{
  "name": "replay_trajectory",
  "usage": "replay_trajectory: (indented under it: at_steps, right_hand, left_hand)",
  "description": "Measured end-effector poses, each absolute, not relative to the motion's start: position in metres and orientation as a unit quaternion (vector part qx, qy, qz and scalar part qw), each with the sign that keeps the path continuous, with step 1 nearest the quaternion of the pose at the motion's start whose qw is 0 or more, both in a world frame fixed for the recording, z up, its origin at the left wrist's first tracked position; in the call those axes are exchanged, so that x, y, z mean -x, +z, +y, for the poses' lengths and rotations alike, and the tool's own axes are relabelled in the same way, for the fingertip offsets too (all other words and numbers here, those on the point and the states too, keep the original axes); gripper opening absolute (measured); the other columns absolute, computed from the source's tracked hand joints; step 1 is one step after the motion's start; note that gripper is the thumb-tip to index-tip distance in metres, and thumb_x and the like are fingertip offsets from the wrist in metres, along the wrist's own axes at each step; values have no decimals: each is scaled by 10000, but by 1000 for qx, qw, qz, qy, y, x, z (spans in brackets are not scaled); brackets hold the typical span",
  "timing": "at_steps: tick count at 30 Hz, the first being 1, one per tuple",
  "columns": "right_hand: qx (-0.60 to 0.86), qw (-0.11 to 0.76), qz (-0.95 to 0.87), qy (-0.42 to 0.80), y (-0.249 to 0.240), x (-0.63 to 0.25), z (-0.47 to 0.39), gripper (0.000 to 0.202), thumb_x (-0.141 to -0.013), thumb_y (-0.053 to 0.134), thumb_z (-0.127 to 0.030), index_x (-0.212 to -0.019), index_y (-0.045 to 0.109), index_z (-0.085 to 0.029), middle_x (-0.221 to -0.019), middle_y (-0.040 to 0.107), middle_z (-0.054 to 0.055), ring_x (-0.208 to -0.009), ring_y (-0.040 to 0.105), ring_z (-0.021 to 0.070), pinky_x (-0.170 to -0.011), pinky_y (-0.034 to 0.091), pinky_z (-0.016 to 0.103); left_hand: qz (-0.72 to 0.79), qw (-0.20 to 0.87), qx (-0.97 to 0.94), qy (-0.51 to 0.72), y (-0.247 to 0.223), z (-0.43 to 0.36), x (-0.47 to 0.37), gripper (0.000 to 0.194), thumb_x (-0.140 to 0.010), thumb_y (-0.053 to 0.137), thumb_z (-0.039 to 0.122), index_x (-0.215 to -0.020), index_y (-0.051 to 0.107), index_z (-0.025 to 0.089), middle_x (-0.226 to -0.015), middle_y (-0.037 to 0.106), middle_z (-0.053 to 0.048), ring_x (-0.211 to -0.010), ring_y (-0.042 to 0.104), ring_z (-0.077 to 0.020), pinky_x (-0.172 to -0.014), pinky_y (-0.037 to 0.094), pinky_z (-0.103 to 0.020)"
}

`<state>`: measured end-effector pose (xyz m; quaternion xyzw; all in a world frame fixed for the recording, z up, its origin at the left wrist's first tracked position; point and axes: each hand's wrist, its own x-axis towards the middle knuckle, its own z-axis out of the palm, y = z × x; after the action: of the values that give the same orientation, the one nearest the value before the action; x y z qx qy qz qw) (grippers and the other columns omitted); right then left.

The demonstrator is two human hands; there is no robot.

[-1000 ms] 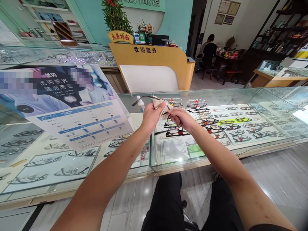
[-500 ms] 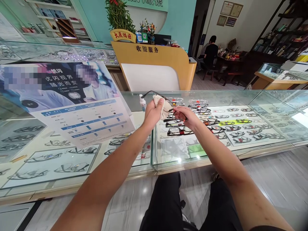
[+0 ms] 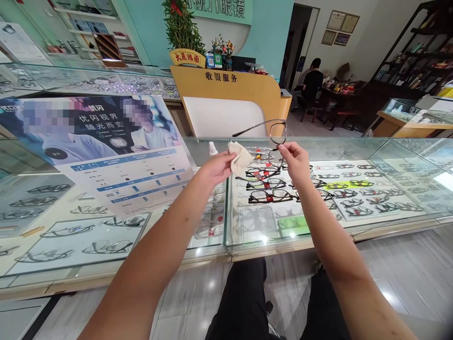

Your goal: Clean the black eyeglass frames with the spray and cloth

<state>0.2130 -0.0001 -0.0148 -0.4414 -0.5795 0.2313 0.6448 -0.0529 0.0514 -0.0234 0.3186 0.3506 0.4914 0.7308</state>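
Observation:
My right hand (image 3: 296, 159) pinches a pair of thin dark-framed eyeglasses (image 3: 279, 132) and holds them up above the glass counter. One lens stands above my fingers and the other hangs lower, with a temple arm stretching out to the left. In my left hand (image 3: 220, 166) is a folded cream cleaning cloth (image 3: 241, 159), gripped at its left side and apart from the glasses. A white bottle (image 3: 213, 148) stands just behind my left hand, its lower part hidden.
The glass display counter (image 3: 230, 249) holds rows of eyeglass frames (image 3: 269, 195). A large printed sign (image 3: 141, 156) stands on it at left. Beyond are a wooden reception desk (image 3: 226, 89) and a seated person in black (image 3: 313, 84).
My hands have drawn apart. The glasses, earlier against the cloth, have been lifted and turned to the right in my right hand, while the cloth stays in my left hand.

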Motion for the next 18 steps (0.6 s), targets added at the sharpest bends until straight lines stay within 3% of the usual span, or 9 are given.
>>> replay_trajectory:
  at_steps: [7,14,18]
  right_hand:
    - [419,612,-670,14,-11,-210,-10,370,-1111,663,-600,-1027,796,-266,-868,609,24,-859,560,227,-831,470,403]
    - [435,511,-717,-189,-7,-200,-29,256,-1161,608,-424,-1156,841,-317,-916,613,48,-927,549,264,-877,404,427]
    - [451,446,-736,-238,-6,-197,-33,276,-1170,584,-381,-1176,857,-341,-883,598,57,-922,503,267,-863,351,432]
  left_hand:
    - [416,686,-352,482,-10,43,55,34,-961,869,128,-987,859,109,-946,860,-90,-780,787,-149,-759,630,-253]
    - [394,702,-398,441,8,26,53,105,-978,858,216,-979,880,114,-971,878,-102,-791,795,-174,-744,653,-274]
    - [391,714,-417,404,13,21,54,146,-997,852,266,-1009,879,123,-1010,882,-111,-821,808,-194,-769,668,-299]
